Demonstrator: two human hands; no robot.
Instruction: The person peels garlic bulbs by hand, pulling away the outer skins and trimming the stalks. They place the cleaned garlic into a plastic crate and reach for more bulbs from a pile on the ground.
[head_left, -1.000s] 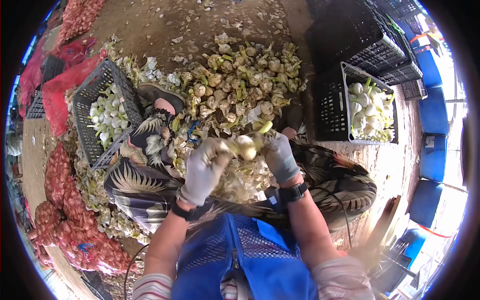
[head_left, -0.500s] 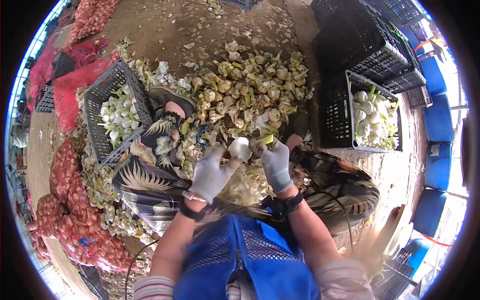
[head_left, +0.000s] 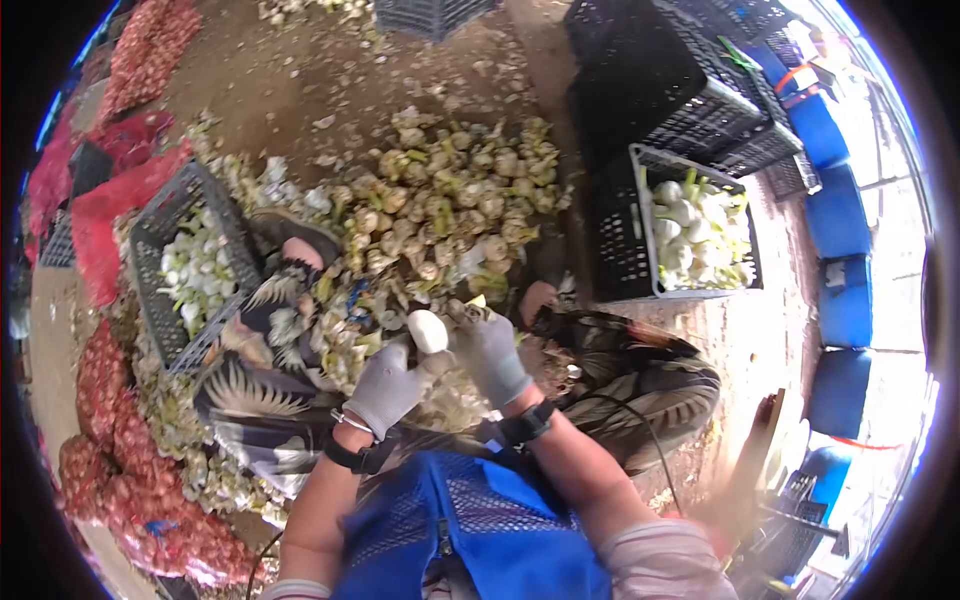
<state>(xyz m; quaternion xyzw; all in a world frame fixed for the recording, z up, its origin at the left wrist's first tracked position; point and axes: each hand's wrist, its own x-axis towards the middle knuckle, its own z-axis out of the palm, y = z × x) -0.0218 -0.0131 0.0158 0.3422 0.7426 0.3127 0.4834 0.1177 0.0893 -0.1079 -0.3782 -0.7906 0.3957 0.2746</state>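
My left hand (head_left: 388, 388), in a pale glove, is closed around the lower side of a smooth white garlic bulb (head_left: 428, 332). Close to the bulb on its right is my gloved right hand (head_left: 490, 360), its fingers curled. From these fingers sticks out the pale green end of a garlic stalk (head_left: 478, 301); whether it joins the bulb is hidden. Beneath both hands lie loose garlic skins (head_left: 455, 400). Just beyond them spreads a heap of untrimmed garlic bulbs (head_left: 450, 195).
A black crate (head_left: 160, 235) of white garlic stands at left, another crate (head_left: 640, 225) of garlic at right. Behind the latter rise stacked black crates (head_left: 690, 90). Red mesh sacks (head_left: 150, 490) lie along the left. Patterned trouser legs (head_left: 640, 390) flank the skins.
The view has shifted, so the scene sits further left. The bulb now shows more of its white surface beside the left hand. The right hand has turned and its green stalk shows less.
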